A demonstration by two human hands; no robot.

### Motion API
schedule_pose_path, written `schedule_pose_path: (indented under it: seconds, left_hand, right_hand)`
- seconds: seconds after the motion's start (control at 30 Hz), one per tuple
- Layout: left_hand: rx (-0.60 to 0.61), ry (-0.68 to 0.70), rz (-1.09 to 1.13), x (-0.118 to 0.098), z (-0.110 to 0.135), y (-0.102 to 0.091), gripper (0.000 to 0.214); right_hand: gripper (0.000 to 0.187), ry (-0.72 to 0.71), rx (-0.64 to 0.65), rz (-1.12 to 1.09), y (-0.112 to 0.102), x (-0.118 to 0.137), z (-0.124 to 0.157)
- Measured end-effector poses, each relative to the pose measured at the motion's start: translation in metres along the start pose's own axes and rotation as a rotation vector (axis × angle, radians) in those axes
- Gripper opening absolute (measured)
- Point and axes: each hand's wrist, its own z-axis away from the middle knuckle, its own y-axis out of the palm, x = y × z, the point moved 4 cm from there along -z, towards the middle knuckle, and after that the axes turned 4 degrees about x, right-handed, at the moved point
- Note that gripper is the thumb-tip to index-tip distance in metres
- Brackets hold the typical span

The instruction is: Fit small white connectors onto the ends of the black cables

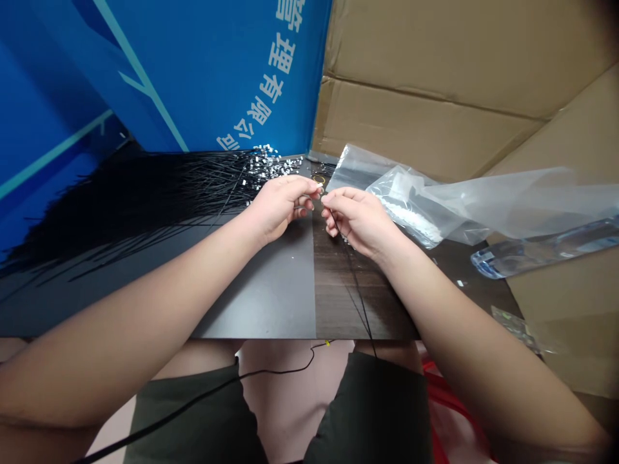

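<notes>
Fingertip to fingertip, my two hands meet above the dark table (pixel 271 283). My left hand (pixel 283 205) is closed in a pinch on a small white connector (pixel 319 185). Just to its right, my right hand (pixel 355 216) pinches a thin black wire (pixel 362 299). This wire hangs from the fingers toward me and runs over the table's front edge. Its upper end is hidden by the fingers, so I cannot tell whether it touches the connector. Left of my hands lies a large bundle of black wires (pixel 145 187), with many white connectors (pixel 264 164) at its right end.
Clear plastic bags (pixel 406 203) lie on the right, one with white pieces inside. A blue-edged clear packet (pixel 546 250) and a small bag (pixel 515 325) are farther right. A blue panel (pixel 207 64) and cardboard (pixel 435 51) wall the back. A black cable (pixel 271 372) crosses above my lap.
</notes>
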Motion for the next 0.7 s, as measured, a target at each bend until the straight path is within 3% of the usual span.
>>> schedule_pose_path:
  seconds: [0.7]
  left_hand:
    - [0.032, -0.008, 0.022, 0.0025, 0.0014, 0.0043, 0.013]
  right_hand:
    - [0.016, -0.032, -0.013, 0.077, 0.0008, -0.0013, 0.0007]
